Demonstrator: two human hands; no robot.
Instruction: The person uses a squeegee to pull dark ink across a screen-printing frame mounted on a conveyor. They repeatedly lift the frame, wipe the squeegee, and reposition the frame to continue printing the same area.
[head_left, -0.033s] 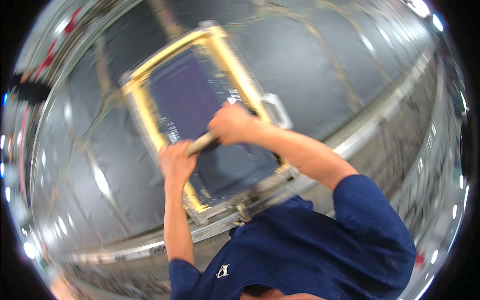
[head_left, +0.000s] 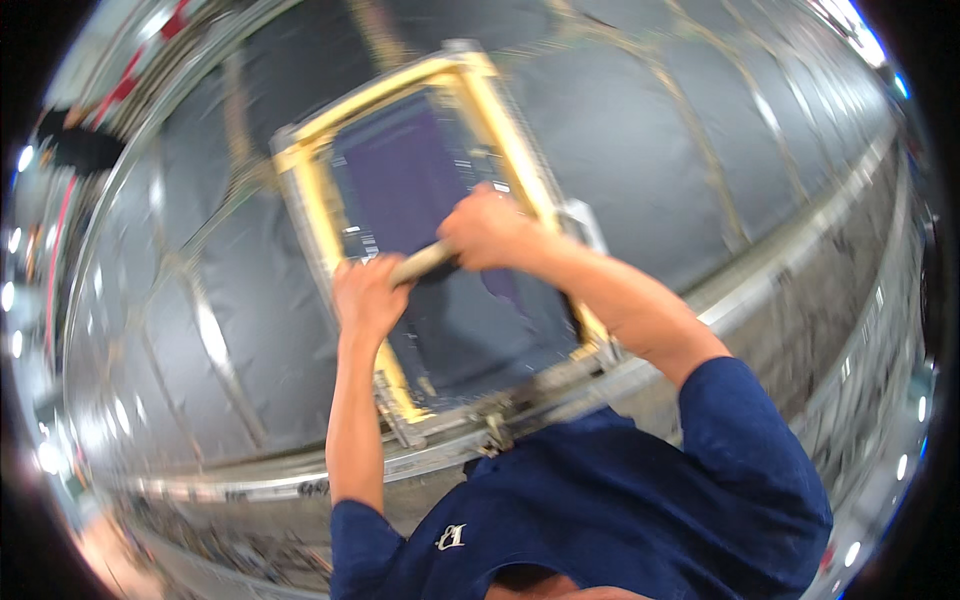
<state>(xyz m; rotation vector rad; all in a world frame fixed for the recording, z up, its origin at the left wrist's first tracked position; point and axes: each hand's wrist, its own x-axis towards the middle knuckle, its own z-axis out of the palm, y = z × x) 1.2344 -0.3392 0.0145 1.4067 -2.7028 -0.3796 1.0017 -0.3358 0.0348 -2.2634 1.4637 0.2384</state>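
My left hand [head_left: 369, 298] and my right hand [head_left: 490, 229] are both closed on the pale wooden handle of a squeegee [head_left: 423, 262], the right one farther from me. It lies at a slant across the middle of a printing screen [head_left: 523, 138] with a yellow-edged frame. Under the handle the blade is mostly hidden by shadow and hands. Beyond the squeegee the mesh [head_left: 397, 170] looks purple; on my side dark blue-black ink [head_left: 470, 350] covers it. Small white marks show near both hands.
The screen rests on a long table with dark sheeting [head_left: 620, 150] and worn, pale seams. A metal rail [head_left: 750, 298] edges it on my side, with a clamp-like fitting [head_left: 497, 430] by the frame. At far left is a dark shape [head_left: 82, 143], blurred.
The whole view has shifted, so table and screen appear farther right and slightly higher. My hands keep their grip on the squeegee, at nearly the same place on the screen.
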